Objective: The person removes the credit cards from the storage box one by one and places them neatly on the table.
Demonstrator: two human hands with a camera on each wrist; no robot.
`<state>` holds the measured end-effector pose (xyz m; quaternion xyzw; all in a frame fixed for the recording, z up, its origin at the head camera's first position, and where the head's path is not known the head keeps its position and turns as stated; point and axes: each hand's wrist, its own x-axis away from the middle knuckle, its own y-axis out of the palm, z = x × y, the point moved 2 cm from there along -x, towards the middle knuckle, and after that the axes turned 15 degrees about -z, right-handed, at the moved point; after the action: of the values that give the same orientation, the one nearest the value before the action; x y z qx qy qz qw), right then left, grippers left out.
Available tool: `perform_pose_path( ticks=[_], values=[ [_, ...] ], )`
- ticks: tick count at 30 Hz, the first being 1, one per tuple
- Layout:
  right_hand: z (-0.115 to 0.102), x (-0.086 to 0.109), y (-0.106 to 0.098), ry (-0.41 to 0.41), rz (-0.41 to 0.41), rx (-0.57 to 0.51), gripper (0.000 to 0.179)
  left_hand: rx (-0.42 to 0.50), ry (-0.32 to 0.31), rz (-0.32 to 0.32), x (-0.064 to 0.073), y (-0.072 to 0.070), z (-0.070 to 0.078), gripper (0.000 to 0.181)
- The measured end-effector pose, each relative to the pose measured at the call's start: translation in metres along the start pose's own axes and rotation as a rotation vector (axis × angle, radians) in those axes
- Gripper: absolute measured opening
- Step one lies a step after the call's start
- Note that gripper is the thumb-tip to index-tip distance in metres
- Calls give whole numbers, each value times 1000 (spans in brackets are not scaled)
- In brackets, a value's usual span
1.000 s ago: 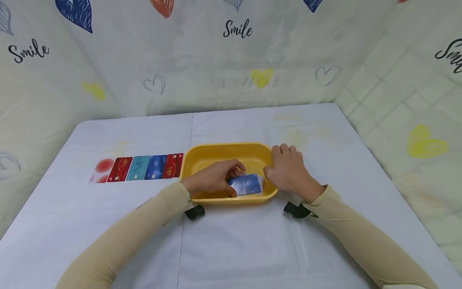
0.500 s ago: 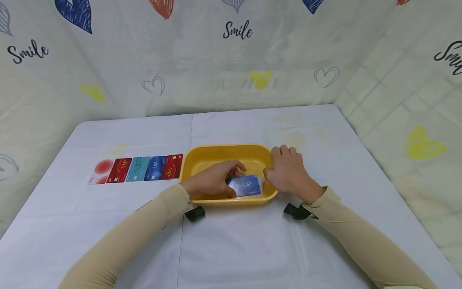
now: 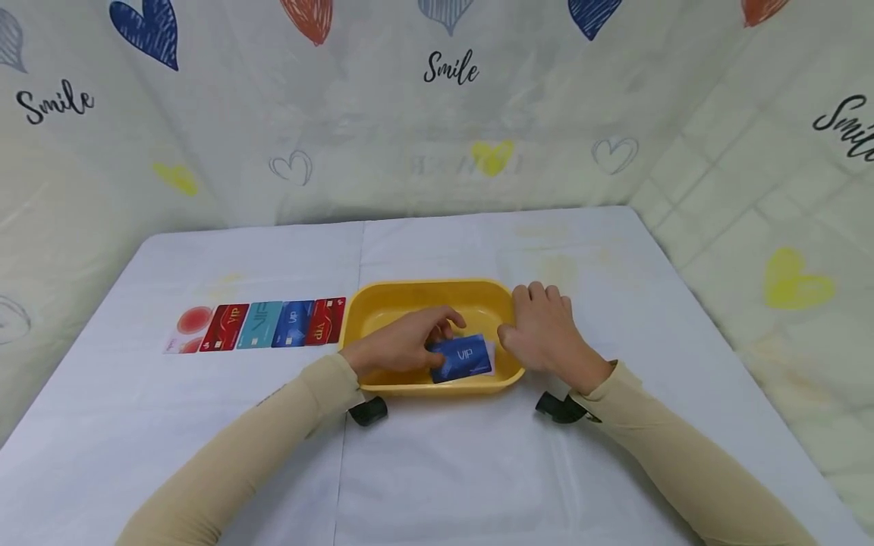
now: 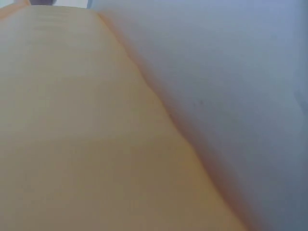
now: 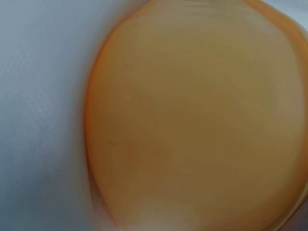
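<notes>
In the head view, a yellow plastic tray [image 3: 403, 294] stands on the white table. My left hand [image 3: 404, 341] reaches into it over the left wall. Its thumb and curled fingers pinch the left end of a blue VIP card [image 3: 466, 356], which is slightly tilted. A pale card [image 3: 491, 358] shows behind its right edge; anything lower is hidden. My right hand [image 3: 546, 327] grips the tray's right rim, fingers outside and thumb toward the inside. Both wrist views hold only a close, blurred yellowish surface, and neither shows fingers or cards.
Left of the tray, several cards lie in a row: a white one with red circles [image 3: 194, 321], a red one [image 3: 224, 327], a teal one [image 3: 259, 324], a blue one [image 3: 293, 323] and another red one [image 3: 325, 320]. Patterned cloth hangs behind the table.
The blue VIP card has turned a little in the tray, its right end now higher than its left, and the left thumb has shifted upward on it. The right hand keeps its grip.
</notes>
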<state>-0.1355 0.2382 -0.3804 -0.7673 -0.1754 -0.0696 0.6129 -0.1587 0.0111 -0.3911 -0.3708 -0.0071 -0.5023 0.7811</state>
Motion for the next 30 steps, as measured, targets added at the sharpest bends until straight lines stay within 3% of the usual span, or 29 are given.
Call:
perform_pose_path(
  ticks=[13, 30],
  values=[
    [-3, -4, 0, -19, 16, 2, 33, 36, 0, -4, 3, -5, -1, 49],
    [-2, 1, 2, 1, 3, -1, 37, 11, 29, -32, 2, -1, 0, 51]
  ],
)
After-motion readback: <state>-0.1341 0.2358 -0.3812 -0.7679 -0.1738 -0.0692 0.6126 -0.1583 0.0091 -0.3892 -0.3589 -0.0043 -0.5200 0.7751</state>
